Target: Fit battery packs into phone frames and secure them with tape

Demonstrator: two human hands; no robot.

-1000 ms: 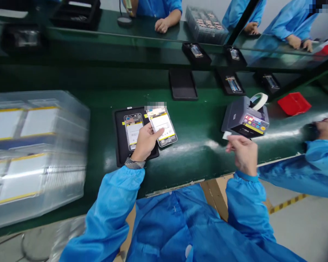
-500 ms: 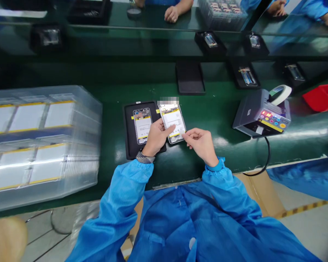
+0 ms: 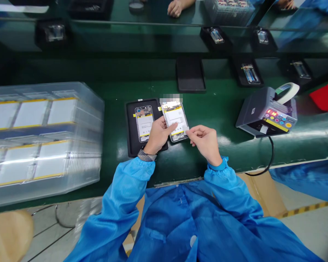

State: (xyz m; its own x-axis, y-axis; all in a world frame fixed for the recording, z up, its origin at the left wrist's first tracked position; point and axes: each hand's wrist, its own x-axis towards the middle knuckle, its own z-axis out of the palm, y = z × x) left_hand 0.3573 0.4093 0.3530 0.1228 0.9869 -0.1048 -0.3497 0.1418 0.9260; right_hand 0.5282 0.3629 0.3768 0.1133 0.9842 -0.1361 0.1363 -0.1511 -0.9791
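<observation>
My left hand [image 3: 159, 135] grips an opened phone [image 3: 175, 118] by its left side, the thumb lying over the white battery. At the phone's lower right edge, my right hand [image 3: 205, 140] pinches a small whitish tape piece [image 3: 186, 130] between thumb and fingertips. The tape lies against or just above the phone; which one is unclear. Left of it, a second opened phone [image 3: 144, 123] rests in a black tray [image 3: 131, 142], partly behind my left hand.
Clear plastic trays of batteries [image 3: 84, 145] are stacked at left. A tape dispenser [image 3: 265, 112] stands at right, near a red bin [image 3: 326, 96]. Behind are a black tray [image 3: 190, 74] and several trays with phones. Across the bench shows another person's hand [image 3: 175, 8].
My right hand has shifted slightly, and the tape piece at its fingertips now shows more clearly over the phone's lower right edge. The whole view has shifted a little.
</observation>
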